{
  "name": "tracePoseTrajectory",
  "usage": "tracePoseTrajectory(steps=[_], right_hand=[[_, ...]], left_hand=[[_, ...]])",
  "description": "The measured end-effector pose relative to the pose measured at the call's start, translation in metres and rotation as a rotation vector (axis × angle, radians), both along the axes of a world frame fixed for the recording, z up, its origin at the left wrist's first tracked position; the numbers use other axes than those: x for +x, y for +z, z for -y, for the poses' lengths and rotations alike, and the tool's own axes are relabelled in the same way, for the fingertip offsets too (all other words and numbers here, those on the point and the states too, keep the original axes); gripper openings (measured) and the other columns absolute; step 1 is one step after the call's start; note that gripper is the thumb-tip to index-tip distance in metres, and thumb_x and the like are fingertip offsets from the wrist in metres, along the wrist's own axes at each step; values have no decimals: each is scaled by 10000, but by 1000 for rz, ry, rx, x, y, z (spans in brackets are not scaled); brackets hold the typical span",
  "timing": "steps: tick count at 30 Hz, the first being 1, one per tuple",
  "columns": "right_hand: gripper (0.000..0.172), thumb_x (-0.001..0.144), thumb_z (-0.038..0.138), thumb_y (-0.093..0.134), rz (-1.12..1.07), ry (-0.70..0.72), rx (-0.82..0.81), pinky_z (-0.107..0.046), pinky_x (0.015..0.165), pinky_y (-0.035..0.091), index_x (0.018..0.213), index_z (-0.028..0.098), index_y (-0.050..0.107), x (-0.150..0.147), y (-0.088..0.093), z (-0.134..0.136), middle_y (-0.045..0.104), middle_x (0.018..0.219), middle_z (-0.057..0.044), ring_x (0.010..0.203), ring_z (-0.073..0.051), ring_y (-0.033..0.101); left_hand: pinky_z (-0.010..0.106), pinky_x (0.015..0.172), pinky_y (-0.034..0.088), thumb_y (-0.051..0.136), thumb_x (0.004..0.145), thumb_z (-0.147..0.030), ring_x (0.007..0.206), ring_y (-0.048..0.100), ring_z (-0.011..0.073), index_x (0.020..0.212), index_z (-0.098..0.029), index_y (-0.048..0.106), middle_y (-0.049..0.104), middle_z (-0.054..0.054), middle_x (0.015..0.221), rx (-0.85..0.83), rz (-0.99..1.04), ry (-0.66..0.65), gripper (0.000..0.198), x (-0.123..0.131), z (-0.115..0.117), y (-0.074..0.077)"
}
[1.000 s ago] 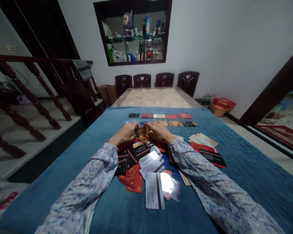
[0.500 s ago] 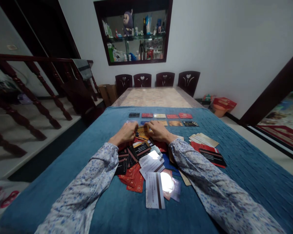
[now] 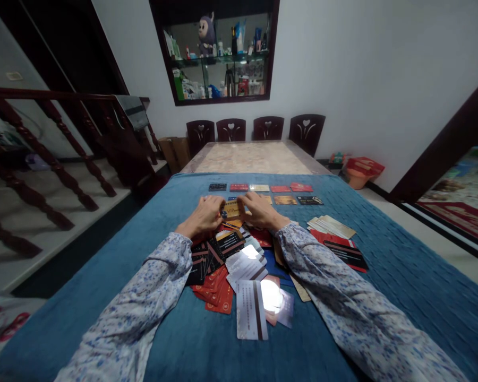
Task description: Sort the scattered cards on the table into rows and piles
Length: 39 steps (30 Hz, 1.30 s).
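Observation:
Between my two hands a gold card (image 3: 232, 210) marked VIP is tilted up over the far end of a card pile. My left hand (image 3: 206, 213) pinches its left edge, and my right hand (image 3: 258, 211) grips its right edge. Below them spreads the loose pile: black cards (image 3: 201, 261), red cards (image 3: 220, 293), silver-white cards (image 3: 245, 266) and a blue card (image 3: 276, 269) partly under my right sleeve. A white card with a dark stripe (image 3: 250, 310) lies nearest me. Past my hands are two rows of cards, including a black card (image 3: 217, 187); my fingers hide part of the nearer row.
A blue cloth (image 3: 135, 254) covers the near table; the bare marble-patterned tabletop (image 3: 247, 156) continues beyond. To the right lie fanned cream cards (image 3: 332, 227) and a black card (image 3: 346, 255) on red ones. Several dark chairs (image 3: 269, 129) line the far end.
The gold card has tipped up so that more of its printed face shows between my hands. My fingers have shifted slightly on its edges. The pile and rows stay put.

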State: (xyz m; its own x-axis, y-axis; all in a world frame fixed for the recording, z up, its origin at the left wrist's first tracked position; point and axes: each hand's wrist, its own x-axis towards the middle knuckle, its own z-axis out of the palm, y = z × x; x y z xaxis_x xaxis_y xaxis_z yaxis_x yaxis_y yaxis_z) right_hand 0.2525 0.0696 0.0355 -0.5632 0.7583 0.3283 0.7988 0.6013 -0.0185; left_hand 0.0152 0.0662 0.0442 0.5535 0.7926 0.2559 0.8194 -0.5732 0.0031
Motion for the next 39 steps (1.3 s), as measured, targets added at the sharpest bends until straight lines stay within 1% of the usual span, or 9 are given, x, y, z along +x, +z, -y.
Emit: tracePoseTrajectory(steps=[6, 10, 14, 16, 22, 26, 31, 35, 39], right_hand=[[411, 976, 361, 597, 8, 1, 35, -391, 886, 406, 1339, 171, 617, 3, 3, 2, 638, 1277, -181, 1178, -319, 507], [421, 956, 377, 624, 38, -16, 31, -396, 881, 412, 1325, 174, 636, 4, 6, 3, 619, 1345, -189, 1212, -332, 485], [443, 938, 354, 645, 73, -41, 10, -396, 888, 416, 1340, 168, 626, 6, 8, 2, 611, 1355, -191, 1229, -335, 475], [426, 946, 329, 626, 84, -48, -4, -391, 890, 415, 1336, 159, 623, 9, 9, 2, 615, 1344, -186, 1228, -327, 475], [313, 941, 298, 599, 119, -35, -58, -383, 879, 410, 1220, 174, 668, 24, 14, 0, 633, 1308, -162, 1196, -308, 487], [330, 923, 361, 623, 142, -26, -105, -383, 856, 410, 1197, 187, 682, 34, 17, -3, 635, 1292, -167, 1177, -319, 482], [275, 914, 354, 635, 143, -16, -120, -393, 891, 410, 1126, 195, 709, 42, 21, -6, 643, 1260, -152, 1180, -315, 475], [263, 912, 364, 653, 151, -27, -151, -394, 891, 415, 1108, 201, 717, 50, 23, -10, 644, 1270, -151, 1187, -319, 480], [245, 924, 368, 658, 156, 1, -167, -381, 899, 419, 1087, 197, 722, 61, 22, -18, 654, 1230, -148, 1162, -305, 502]], left_hand=[[477, 1003, 383, 562, 872, -178, 1195, 552, 330, 1249, -164, 570, 652, 163, 1270, 6, -85, 43, 378, 4, 4, 4], [497, 1016, 380, 575, 882, -200, 1220, 534, 338, 1280, -169, 578, 622, 169, 1321, 33, -104, 47, 400, 8, 5, 4], [509, 1017, 380, 566, 886, -198, 1232, 516, 340, 1273, -170, 598, 601, 172, 1329, 39, -120, 49, 389, 13, 5, 5], [516, 1014, 381, 547, 892, -193, 1226, 512, 342, 1262, -161, 607, 603, 175, 1313, 30, -139, 50, 376, 16, 4, 7], [506, 998, 384, 568, 900, -256, 1206, 508, 341, 1248, -164, 624, 597, 173, 1285, -13, -158, 15, 365, 27, -5, 11], [492, 984, 382, 582, 892, -281, 1179, 514, 331, 1225, -180, 637, 594, 161, 1256, -56, -146, -19, 353, 32, -12, 13], [506, 996, 379, 593, 877, -313, 1180, 514, 337, 1205, -182, 654, 589, 144, 1217, -105, -131, -69, 359, 38, -19, 15], [494, 1003, 379, 581, 878, -306, 1177, 512, 327, 1208, -187, 663, 589, 136, 1218, -113, -118, -89, 361, 45, -26, 13], [484, 1004, 374, 566, 889, -302, 1155, 523, 313, 1180, -203, 677, 594, 123, 1197, -119, -122, -97, 327, 54, -37, 11]])
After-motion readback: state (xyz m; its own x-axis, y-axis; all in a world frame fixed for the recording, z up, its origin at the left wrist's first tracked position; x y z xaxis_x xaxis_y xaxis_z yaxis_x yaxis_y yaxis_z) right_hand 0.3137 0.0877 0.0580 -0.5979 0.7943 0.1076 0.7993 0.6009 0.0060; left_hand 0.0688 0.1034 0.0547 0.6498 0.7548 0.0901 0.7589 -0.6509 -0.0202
